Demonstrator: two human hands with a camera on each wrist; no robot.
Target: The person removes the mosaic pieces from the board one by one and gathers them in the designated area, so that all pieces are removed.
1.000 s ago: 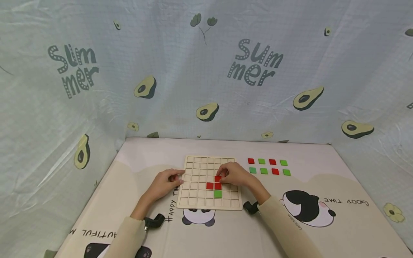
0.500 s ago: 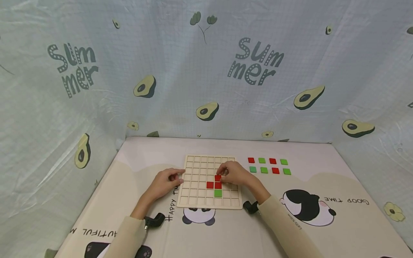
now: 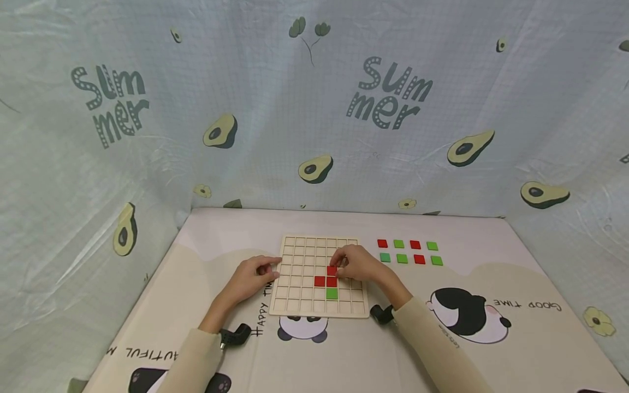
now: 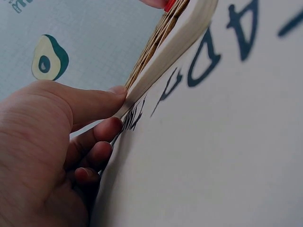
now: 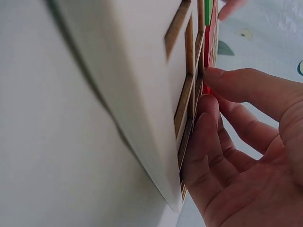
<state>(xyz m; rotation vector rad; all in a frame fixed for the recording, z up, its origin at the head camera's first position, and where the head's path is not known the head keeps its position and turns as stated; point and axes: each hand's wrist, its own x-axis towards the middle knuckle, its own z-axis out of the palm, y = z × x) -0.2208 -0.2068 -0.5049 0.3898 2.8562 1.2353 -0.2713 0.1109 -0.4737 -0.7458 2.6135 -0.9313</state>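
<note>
A wooden grid board [image 3: 303, 305] lies on the table; its raised ribs form small square cells. My right hand [image 3: 361, 265] is over its right half, pinching a red tile [image 3: 331, 271] between thumb and fingers at a cell. Directly below it sits a second red tile [image 3: 331, 282], with another red tile [image 3: 319, 281] to its left and a green tile [image 3: 331, 293] under them. In the right wrist view, the thumb [image 5: 222, 78] and fingertips meet at the red tile, partly covering it. My left hand [image 3: 249, 279] touches the board's left edge with thumb and index finger.
Right of the board, two rows of loose tiles lie on the table, among them a red tile [image 3: 382, 243], a teal tile [image 3: 385, 257] and a green tile [image 3: 437, 261]. A patterned curtain [image 3: 275, 71] hangs behind. Black wrist cameras [image 3: 236, 335] sit near both cuffs.
</note>
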